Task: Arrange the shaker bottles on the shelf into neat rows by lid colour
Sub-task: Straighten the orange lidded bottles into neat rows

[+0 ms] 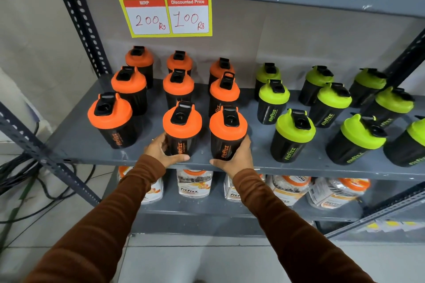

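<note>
Black shaker bottles stand on a grey metal shelf [76,142]. Several with orange lids fill the left half in three columns; several with lime-green lids fill the right half. My left hand [162,150] wraps the base of the front middle orange-lid bottle [181,128]. My right hand [236,156] grips the base of the front right orange-lid bottle [227,132]. Both bottles stand upright on the shelf near its front edge. The front left orange-lid bottle [111,119] stands apart. The nearest green-lid bottle [293,133] is right of my right hand.
A "Super Market Special Offer" price sign [164,0] hangs from the upper shelf above the orange bottles. Packaged food bags [194,182] lie on the shelf below. Perforated steel uprights [80,23] frame the rack. Black cables [34,181] trail on the floor at left.
</note>
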Demonstrator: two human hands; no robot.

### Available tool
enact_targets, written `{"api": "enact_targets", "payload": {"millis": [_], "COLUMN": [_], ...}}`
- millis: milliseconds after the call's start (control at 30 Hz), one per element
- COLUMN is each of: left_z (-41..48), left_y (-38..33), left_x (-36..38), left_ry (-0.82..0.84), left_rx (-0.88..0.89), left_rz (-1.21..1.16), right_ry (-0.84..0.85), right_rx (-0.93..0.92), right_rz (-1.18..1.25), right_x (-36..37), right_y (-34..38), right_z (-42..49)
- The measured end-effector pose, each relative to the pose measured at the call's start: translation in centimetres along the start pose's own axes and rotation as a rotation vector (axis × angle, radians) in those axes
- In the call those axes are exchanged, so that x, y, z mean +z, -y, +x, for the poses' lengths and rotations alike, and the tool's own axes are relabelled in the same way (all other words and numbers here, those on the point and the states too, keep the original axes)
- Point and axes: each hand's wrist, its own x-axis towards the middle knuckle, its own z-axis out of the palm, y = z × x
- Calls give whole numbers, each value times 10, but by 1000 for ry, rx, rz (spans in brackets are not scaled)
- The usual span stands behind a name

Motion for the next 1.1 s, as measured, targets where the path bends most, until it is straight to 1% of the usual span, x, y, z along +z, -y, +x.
{"api": "enact_targets", "payload": {"millis": [100,167,200,267,300,367,400,433,500,567,600,633,667,733,800,867,933,967,1033,1100], "left_z": [-4,-8,-10,-20,-25,-37,-42,-45,-45,-39,-33,-26,-19,-3,9,20,25,26,27,27], "left_y": [-4,-2,2,8,12,19,24,29,40,45,50,52,54,58,59,62,62,61,60,59], "left_x": [-1,-2,-1,4,3,4,-1,-10,-35,-62,-75,-87,-96,-111,-118,-119,-119,-119,-119,-120], "left_ry": [-29,-68,-95,-154,-186,-278,-357,-451,-611,-722,-756,-753,-716,-545,-350,-241,-229,-233,-240,-238], "left_rx": [27,48,54,64,76,93,98,101,99,102,97,80,60,32,51,86,74,65,58,58], "left_rz": [11,-48,-91,-206,-270,-339,-334,-313,-295,-326,-311,-271,-233,-216,-215,-189,-125,-97,-83,-85], "right_ry": [-52,-170,-249,-370,-381,-324,-279,-231,-148,-83,-49,-29,-34,-121,-275,-438,-588,-637,-650,-607], "right_rx": [-46,-113,-196,-445,-565,-759,-817,-836,-797,-740,-714,-692,-674,-613,-525,-478,-487,-482,-438,-356], "right_rz": [34,1,-38,-101,-105,-95,-76,-47,-9,-13,-16,-14,-5,29,76,98,62,38,37,13], "right_x": [-2,1,5,17,27,45,56,68,92,115,125,134,143,155,160,158,156,155,152,149], "right_y": [1,5,6,9,12,19,27,35,50,59,63,67,69,73,70,63,50,46,42,43], "right_z": [-11,-28,-38,-58,-66,-75,-77,-78,-74,-69,-66,-64,-62,-59,-60,-64,-66,-66,-62,-53]}}
